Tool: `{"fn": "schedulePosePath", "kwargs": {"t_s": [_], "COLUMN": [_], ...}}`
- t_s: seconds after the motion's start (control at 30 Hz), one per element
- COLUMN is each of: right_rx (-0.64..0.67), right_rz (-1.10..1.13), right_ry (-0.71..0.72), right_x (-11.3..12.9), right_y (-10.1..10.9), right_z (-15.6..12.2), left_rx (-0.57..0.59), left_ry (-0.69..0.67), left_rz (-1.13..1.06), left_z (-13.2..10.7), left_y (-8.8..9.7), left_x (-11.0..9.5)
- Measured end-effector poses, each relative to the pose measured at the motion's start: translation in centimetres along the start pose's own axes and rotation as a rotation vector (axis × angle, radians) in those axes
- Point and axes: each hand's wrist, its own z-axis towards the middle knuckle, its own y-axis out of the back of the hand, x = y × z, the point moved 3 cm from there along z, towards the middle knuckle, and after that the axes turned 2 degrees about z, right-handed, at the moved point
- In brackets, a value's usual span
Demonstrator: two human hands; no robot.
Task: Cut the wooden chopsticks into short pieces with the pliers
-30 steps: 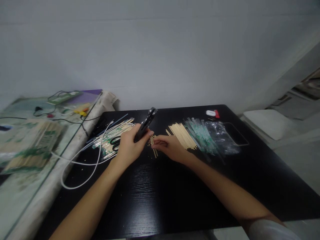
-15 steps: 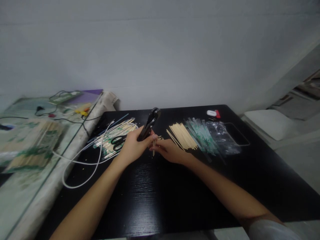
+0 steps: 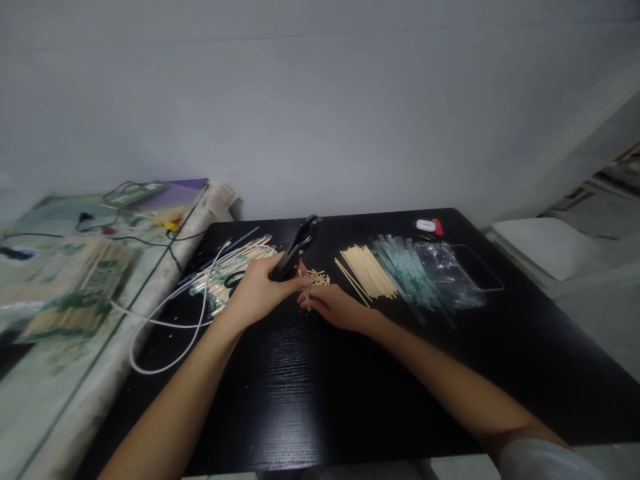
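Pliers (image 3: 299,251), stick (image 3: 307,297) in 2 hands (image 3: 257,293) (image 3: 336,307) (fingers curled)

The black tool (image 3: 299,248) is pointing up and away at a slant, its dark head lifting clear above the table (image 3: 310,393) while its handles are sitting inside the closed left hand (image 3: 257,291). The wooden stick (image 3: 307,293), thin and pale, is standing nearly upright just below the tool, pinched in the right hand (image 3: 334,307) and mostly hidden by it.
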Motion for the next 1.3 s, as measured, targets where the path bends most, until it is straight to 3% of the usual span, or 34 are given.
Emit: {"fn": "schedulePosePath", "kwargs": {"t_s": [0.4,0.67,1.3], "right_rx": [0.018,0.003,0.005], "right_rz": [-0.026,0.001,-0.022], "right_ry": [-0.006,-0.023,-0.015], "right_x": [0.17,0.02,0.54], "right_y": [0.10,0.11,-0.03], "right_z": [0.02,0.02,0.16], "left_rx": [-0.039,-0.057,-0.089], "left_ry": [-0.027,0.004,-0.047], "left_rz": [0.120,0.012,0.089], "left_z": [0.01,-0.03,-0.14], "left_y": [0.48,0.24,-0.18], "left_x": [0.54,0.11,0.08]}}
